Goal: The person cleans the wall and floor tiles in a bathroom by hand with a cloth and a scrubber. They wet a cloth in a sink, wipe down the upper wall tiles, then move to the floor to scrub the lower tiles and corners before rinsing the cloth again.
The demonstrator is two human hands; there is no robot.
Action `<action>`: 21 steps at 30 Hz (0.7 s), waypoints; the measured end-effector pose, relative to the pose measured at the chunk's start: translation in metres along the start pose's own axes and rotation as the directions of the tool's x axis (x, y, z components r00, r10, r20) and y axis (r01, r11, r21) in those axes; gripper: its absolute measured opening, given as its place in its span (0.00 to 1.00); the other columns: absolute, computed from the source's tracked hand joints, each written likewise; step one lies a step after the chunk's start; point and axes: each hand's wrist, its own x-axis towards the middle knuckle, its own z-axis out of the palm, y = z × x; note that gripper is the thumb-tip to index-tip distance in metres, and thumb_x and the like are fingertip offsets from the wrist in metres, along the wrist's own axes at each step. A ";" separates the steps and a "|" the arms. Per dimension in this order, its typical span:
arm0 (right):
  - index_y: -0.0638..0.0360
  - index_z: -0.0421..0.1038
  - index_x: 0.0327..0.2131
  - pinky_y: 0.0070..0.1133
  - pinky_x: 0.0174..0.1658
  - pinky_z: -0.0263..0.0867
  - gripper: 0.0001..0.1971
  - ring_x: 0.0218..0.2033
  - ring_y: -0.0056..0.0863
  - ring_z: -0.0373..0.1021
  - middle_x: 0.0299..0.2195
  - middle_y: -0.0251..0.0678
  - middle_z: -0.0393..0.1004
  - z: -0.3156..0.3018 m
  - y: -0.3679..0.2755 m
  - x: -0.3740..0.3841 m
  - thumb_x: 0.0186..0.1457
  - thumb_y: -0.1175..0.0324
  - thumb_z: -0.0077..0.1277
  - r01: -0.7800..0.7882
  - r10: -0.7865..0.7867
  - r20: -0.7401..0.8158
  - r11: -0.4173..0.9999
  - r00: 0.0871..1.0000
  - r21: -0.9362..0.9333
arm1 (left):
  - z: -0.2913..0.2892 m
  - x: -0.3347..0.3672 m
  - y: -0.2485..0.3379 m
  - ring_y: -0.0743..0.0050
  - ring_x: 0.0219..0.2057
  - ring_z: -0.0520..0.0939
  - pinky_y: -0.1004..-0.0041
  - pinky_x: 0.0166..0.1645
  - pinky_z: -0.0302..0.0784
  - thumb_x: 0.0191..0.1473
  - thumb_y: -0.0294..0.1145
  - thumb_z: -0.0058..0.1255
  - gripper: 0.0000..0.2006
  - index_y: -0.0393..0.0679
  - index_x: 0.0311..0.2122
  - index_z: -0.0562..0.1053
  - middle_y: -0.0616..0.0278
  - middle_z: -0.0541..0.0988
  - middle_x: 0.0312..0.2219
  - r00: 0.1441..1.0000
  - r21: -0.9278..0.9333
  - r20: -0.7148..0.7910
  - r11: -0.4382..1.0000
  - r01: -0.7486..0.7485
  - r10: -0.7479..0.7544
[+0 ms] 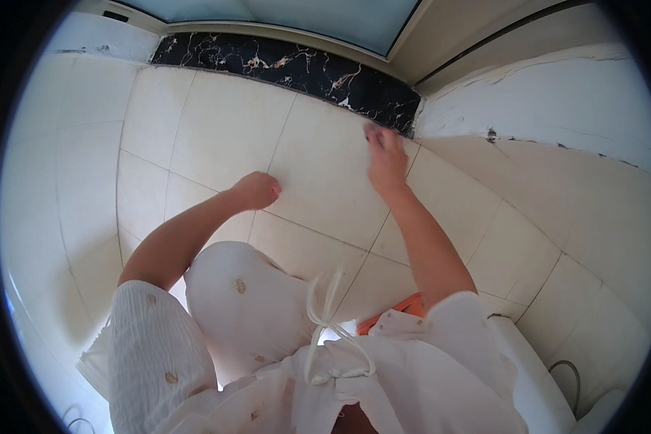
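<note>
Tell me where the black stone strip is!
Head view: the black stone strip runs across the top, below the bluish glass, its right end near the right hand.

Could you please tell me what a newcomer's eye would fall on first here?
Probably the black, white-veined marbled sill, running below the bluish panel at the top of the picture. Next comes the blurred right hand near the sill's right end, while the curled left hand is over the cream floor tiles, left of centre.
</note>
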 end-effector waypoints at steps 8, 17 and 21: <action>0.49 0.65 0.50 0.34 0.45 0.65 0.20 0.50 0.37 0.62 0.47 0.37 0.65 -0.012 0.039 -0.017 0.50 0.69 0.48 -0.022 0.061 0.190 0.980 0.980 -0.200 | -0.056 0.021 -0.019 0.67 0.23 0.80 0.71 0.29 0.76 0.50 0.35 0.50 0.12 0.35 0.31 0.77 0.54 0.80 0.24 0.965 -0.535 0.047 0.810 0.241 -0.257; 0.54 0.67 0.48 0.31 0.42 0.66 0.18 0.43 0.36 0.64 0.41 0.33 0.69 0.026 -0.014 0.021 0.52 0.68 0.45 -0.004 0.028 0.098 0.971 0.995 -0.238 | -0.032 0.022 -0.039 0.66 0.13 0.76 0.72 0.19 0.71 0.47 0.47 0.59 0.21 0.35 0.19 0.74 0.53 0.77 0.16 0.788 -0.673 0.281 0.472 0.569 -0.548; 0.54 0.66 0.50 0.31 0.43 0.65 0.22 0.43 0.37 0.64 0.42 0.34 0.69 -0.023 0.029 -0.015 0.48 0.69 0.50 -0.054 0.089 0.131 0.967 0.987 -0.250 | -0.034 0.015 -0.040 0.66 0.13 0.76 0.72 0.18 0.70 0.45 0.47 0.61 0.22 0.35 0.18 0.73 0.53 0.76 0.15 0.764 -0.684 0.267 0.443 0.579 -0.588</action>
